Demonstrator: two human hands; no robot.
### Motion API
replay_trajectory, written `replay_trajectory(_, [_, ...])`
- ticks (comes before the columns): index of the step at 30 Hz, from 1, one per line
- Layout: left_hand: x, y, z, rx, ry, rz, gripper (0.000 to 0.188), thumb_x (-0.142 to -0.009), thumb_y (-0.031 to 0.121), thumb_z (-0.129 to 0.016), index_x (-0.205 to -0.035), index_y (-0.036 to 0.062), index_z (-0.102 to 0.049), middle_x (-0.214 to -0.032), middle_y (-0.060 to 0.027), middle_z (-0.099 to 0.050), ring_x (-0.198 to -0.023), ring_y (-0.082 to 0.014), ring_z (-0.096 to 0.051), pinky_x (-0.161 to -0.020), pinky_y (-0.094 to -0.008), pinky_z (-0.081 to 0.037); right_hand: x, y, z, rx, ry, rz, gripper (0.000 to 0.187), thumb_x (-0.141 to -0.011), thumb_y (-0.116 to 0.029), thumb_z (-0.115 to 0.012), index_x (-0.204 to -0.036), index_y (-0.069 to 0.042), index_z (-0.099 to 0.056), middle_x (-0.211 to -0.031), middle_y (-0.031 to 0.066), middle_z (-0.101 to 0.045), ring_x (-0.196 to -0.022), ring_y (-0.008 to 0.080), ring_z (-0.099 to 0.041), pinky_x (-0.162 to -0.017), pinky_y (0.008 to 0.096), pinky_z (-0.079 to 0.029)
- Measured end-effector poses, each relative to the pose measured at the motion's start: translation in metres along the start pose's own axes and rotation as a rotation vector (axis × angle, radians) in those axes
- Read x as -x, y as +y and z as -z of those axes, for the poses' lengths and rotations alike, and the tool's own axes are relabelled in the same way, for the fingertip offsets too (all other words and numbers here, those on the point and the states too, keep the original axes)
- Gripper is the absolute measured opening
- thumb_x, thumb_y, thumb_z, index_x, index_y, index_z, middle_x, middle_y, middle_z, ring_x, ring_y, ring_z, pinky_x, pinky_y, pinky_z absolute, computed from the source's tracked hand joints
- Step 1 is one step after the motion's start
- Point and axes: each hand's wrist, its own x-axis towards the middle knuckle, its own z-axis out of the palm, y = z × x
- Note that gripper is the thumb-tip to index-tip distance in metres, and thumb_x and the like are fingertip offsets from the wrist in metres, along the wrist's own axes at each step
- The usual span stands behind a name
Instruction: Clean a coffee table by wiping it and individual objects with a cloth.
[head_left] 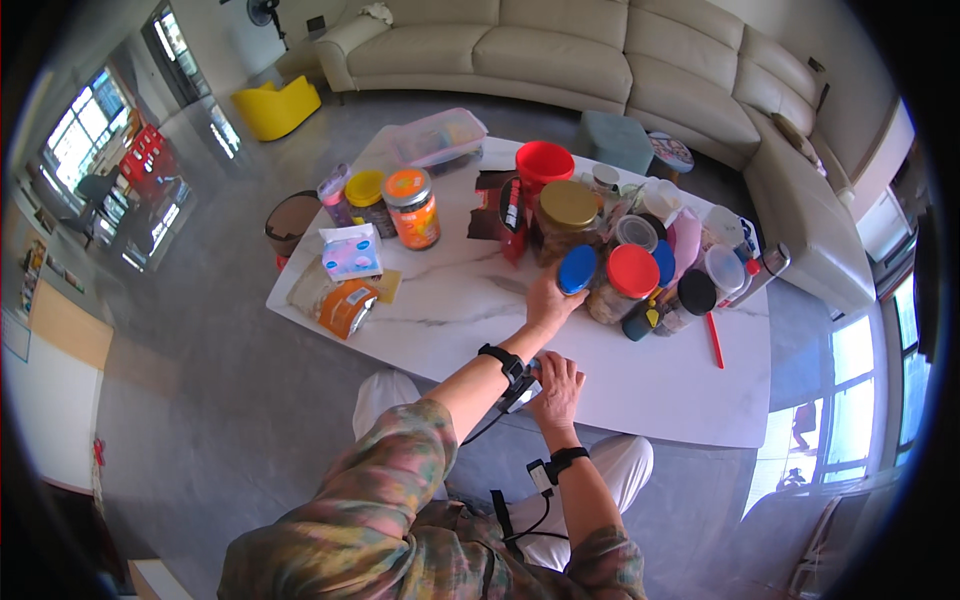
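My left hand (552,304) reaches across the white table and closes around a small container with a blue lid (576,269); its body is mostly hidden by the hand and the jars near it. Close to the table's near edge, my right hand (558,388) has its fingers curled around something pale, largely hidden by my left forearm. Beside the blue lid stand a large jar with a gold lid (569,204) and a clear jar with a red lid (632,272). A dark bottle (640,322) and a black-lidded jar (694,294) are farther right.
The marble-patterned table (450,300) also bears a red cup (545,162), an orange-labelled jar (412,208), a yellow-lidded jar (368,200), a tissue pack (351,251), an orange packet (348,308), a pink plastic box (437,138) and a red stick (715,341). Beyond stands a sofa (550,57).
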Motion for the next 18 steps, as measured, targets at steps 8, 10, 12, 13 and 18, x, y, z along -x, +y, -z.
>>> replay_trajectory(8, [0.013, -0.004, 0.019, -0.061, 0.006, -0.022, 0.081, -0.070, 0.030, -0.087, -0.136, 0.0041, -0.049, -0.132, -0.0225, -0.057, -0.118, -0.0387, -0.059, -0.098, -0.0433, -0.049, -0.002, -0.008, 0.000, 0.014, 0.016, 0.017, 0.027, -0.086, -0.015, -0.064, -0.112, -0.008, -0.065, -0.116, 0.0052, -0.061, -0.109, 0.0275, -0.054, -0.088, 0.0432, -0.039])
replay_trajectory(10, [0.029, 0.005, 0.031, -0.113, -0.018, -0.028, 0.077, -0.072, 0.029, -0.086, -0.136, 0.0039, -0.050, -0.134, -0.0212, -0.055, -0.120, -0.0371, -0.058, -0.100, -0.0421, -0.048, 0.001, 0.003, -0.005, 0.027, 0.057, -0.021, 0.024, -0.088, -0.015, -0.062, -0.110, -0.008, -0.066, -0.115, 0.0065, -0.062, -0.108, 0.0285, -0.055, -0.089, 0.0435, -0.041])
replay_trajectory(12, [0.045, -0.001, 0.061, -0.152, -0.087, -0.110, 0.067, -0.076, 0.026, -0.081, -0.133, 0.0038, -0.054, -0.134, -0.0181, -0.056, -0.120, -0.0341, -0.058, -0.102, -0.0399, -0.047, 0.002, 0.014, -0.006, -0.026, 0.080, -0.086, 0.023, -0.089, -0.015, -0.061, -0.109, -0.007, -0.066, -0.116, 0.0072, -0.063, -0.109, 0.0294, -0.056, -0.090, 0.0442, -0.041])
replay_trajectory(13, [0.051, -0.015, 0.086, -0.136, -0.137, -0.182, 0.059, -0.079, 0.024, -0.079, -0.130, 0.0039, -0.057, -0.132, -0.0164, -0.059, -0.119, -0.0328, -0.059, -0.102, -0.0388, -0.048, 0.001, 0.014, -0.010, -0.095, 0.103, -0.141, 0.022, -0.090, -0.016, -0.059, -0.109, -0.006, -0.067, -0.116, 0.0078, -0.064, -0.109, 0.0304, -0.056, -0.091, 0.0450, -0.042])
replay_trajectory(18, [0.067, -0.056, 0.204, -0.292, -0.077, -0.158, 0.016, -0.082, 0.007, -0.066, -0.098, 0.0046, -0.066, -0.104, -0.0112, -0.066, -0.099, -0.0320, -0.065, -0.085, -0.0389, -0.053, -0.015, 0.021, -0.013, -0.217, 0.156, -0.393, 0.030, -0.094, -0.018, -0.057, -0.120, -0.004, -0.063, -0.127, 0.0125, -0.060, -0.117, 0.0342, -0.053, -0.097, 0.0478, -0.041])
